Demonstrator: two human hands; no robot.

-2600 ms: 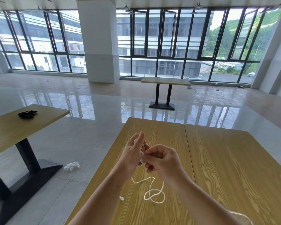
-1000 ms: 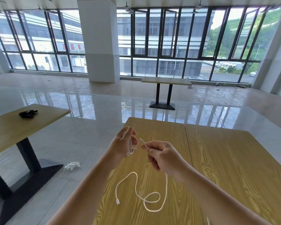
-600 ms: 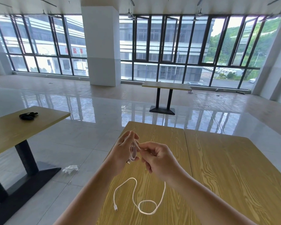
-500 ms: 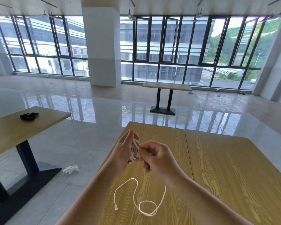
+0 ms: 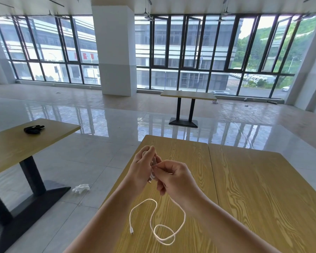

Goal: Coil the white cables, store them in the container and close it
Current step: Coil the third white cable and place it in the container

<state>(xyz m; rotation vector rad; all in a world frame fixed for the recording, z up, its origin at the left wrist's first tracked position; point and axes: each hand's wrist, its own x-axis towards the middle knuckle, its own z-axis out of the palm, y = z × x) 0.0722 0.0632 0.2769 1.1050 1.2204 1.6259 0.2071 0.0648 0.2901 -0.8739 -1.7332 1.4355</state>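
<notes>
Both hands meet above the near table [image 5: 244, 189]. Left hand [image 5: 141, 168] has fingers curled round a small bundle of wound white cable [image 5: 153, 168], thumb and forefinger tips up top. Right hand [image 5: 173, 177] pinches the same cable just right of the bundle, fingers curled in, touching the left hand.

From the pinch the loose end drops below the right wrist and lies on the wood: one curve back toward the person, a small closed loop at the lowest point, then up and round to a plug end [image 5: 131, 232] lying flat, below and left of the grip. A short connector tip pokes out under the bundle.

Versus 0.5 s ago: hands in much the same place, right hand still pressed to the bundle; slack on the table about the same shape, loop slightly tighter. Versus 1.0 s ago: the hands were apart with a stretch of cable between them, now closed up.

Container not in view.

Far left of the grip: second table [image 5: 16, 143] with a black object [image 5: 33, 129]; white crumpled thing [image 5: 81, 188] on the floor. Beyond the grip: third table [image 5: 188, 94], pillar [image 5: 115, 50], windows. Red characters on the building outside, too blurred to read.
</notes>
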